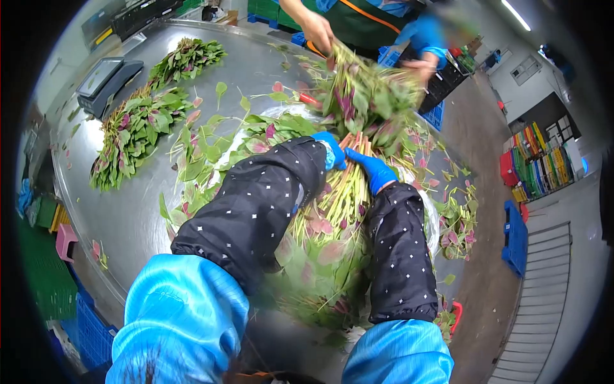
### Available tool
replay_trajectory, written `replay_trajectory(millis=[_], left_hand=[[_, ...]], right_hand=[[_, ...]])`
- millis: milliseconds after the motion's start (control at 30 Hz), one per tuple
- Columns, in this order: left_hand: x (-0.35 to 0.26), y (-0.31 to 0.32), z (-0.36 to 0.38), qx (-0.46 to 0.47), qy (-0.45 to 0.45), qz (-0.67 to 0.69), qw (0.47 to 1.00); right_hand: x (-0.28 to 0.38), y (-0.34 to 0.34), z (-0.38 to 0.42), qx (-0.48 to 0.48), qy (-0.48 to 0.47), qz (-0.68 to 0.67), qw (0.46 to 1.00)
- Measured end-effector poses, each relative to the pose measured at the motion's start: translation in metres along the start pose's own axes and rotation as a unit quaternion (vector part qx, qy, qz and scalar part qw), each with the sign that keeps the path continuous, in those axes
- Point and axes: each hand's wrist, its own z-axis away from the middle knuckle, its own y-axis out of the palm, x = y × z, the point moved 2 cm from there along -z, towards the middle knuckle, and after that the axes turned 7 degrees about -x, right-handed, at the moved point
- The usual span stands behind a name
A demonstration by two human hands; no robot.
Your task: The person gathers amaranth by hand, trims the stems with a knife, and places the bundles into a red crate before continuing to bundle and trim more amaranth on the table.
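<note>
My left hand (pixel 330 151), in a blue glove, is closed on the upper end of a bunch of red-and-green amaranth (pixel 329 208). Opposite it, my right hand (pixel 374 170), also gloved in blue, grips the same stems from the right; part of its fingers is hidden. The pale stems fan down toward me, with green and purple leaves below between my sleeves. Just beyond my hands, a co-worker's bare hands (pixel 318 32) hold another amaranth bunch (pixel 368 93), blurred by motion. Loose amaranth leaves (pixel 198 153) lie to the left of my forearm.
Two amaranth bundles (pixel 137 131) lie on the metal table (pixel 144 211) at the left. A scale (pixel 105 83) stands near its far left edge. Stray leaves (pixel 460 221) lie at the right. Blue pallets (pixel 515 237) and stacked coloured crates (pixel 540 160) stand beyond.
</note>
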Motion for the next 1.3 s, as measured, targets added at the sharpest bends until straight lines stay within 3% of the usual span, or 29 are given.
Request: replay_trajectory(millis=[67, 133, 200, 267, 300, 333, 467, 533, 567, 600, 667, 700, 733, 767, 833, 933, 1067, 1133, 1200, 1233, 1300], left_hand=[[0.004, -0.006, 0.009, -0.055, 0.037, 0.068, 0.995], [0.009, -0.018, 0.020, -0.081, 0.116, 0.136, 0.981], [0.017, -0.013, 0.041, -0.107, 0.165, 0.428, 0.882], [0.009, -0.007, 0.069, -0.279, 0.187, 0.396, 0.854], [0.000, -0.011, 0.090, -0.279, 0.148, 0.422, 0.850], [-0.008, -0.020, 0.115, -0.278, 0.110, 0.448, 0.842], [-0.021, -0.022, 0.169, -0.229, 0.177, 0.599, 0.747], [-0.019, -0.028, 0.198, -0.248, 0.298, 0.558, 0.734], [-0.021, -0.023, 0.216, -0.127, 0.318, 0.607, 0.717], [-0.021, -0.009, 0.221, -0.174, 0.354, 0.515, 0.761], [-0.023, -0.014, 0.247, -0.204, 0.365, 0.482, 0.770], [-0.022, -0.019, 0.257, -0.184, 0.382, 0.505, 0.752], [-0.024, -0.025, 0.270, -0.166, 0.398, 0.526, 0.733], [-0.028, -0.033, 0.290, -0.135, 0.387, 0.607, 0.681], [-0.025, -0.025, 0.297, -0.116, 0.388, 0.579, 0.708], [-0.014, -0.038, 0.320, -0.253, 0.369, 0.486, 0.751], [0.012, -0.066, 0.350, -0.314, 0.300, 0.496, 0.751], [0.029, -0.087, 0.366, -0.330, 0.274, 0.499, 0.753], [0.052, -0.113, 0.389, -0.335, 0.265, 0.482, 0.766], [0.064, -0.126, 0.406, -0.325, 0.264, 0.463, 0.781], [0.090, -0.146, 0.448, -0.275, 0.302, 0.368, 0.835]], right_hand=[[0.011, 0.010, 0.033, 0.087, 0.014, -0.137, 0.987], [0.010, 0.003, 0.038, 0.104, -0.069, -0.177, 0.976], [0.023, 0.007, 0.078, 0.088, -0.142, -0.206, 0.964], [0.029, 0.003, 0.080, 0.134, -0.036, -0.318, 0.938], [0.040, 0.011, 0.099, 0.148, -0.107, -0.276, 0.944], [0.041, 0.012, 0.104, 0.152, -0.121, -0.272, 0.942], [0.068, 0.036, 0.185, 0.034, -0.254, -0.159, 0.953], [0.069, 0.051, 0.228, -0.019, -0.302, -0.164, 0.939], [0.065, 0.058, 0.243, -0.058, -0.332, -0.141, 0.931], [0.061, 0.063, 0.256, -0.097, -0.358, -0.121, 0.921], [0.054, 0.070, 0.281, -0.094, -0.338, -0.116, 0.929], [0.048, 0.072, 0.289, -0.061, -0.302, -0.107, 0.945], [0.049, 0.081, 0.309, -0.006, -0.334, -0.128, 0.934], [0.052, 0.095, 0.332, 0.026, -0.324, -0.125, 0.937], [0.060, 0.114, 0.372, 0.100, -0.321, -0.061, 0.940], [0.079, 0.140, 0.408, -0.025, -0.549, 0.182, 0.815], [0.094, 0.176, 0.454, -0.007, -0.588, 0.286, 0.757], [0.099, 0.191, 0.476, -0.066, -0.609, 0.341, 0.713], [0.104, 0.198, 0.485, -0.060, -0.614, 0.307, 0.725], [0.119, 0.193, 0.525, 0.013, -0.542, 0.353, 0.763], [0.109, 0.167, 0.527, 0.054, -0.541, 0.327, 0.773]])
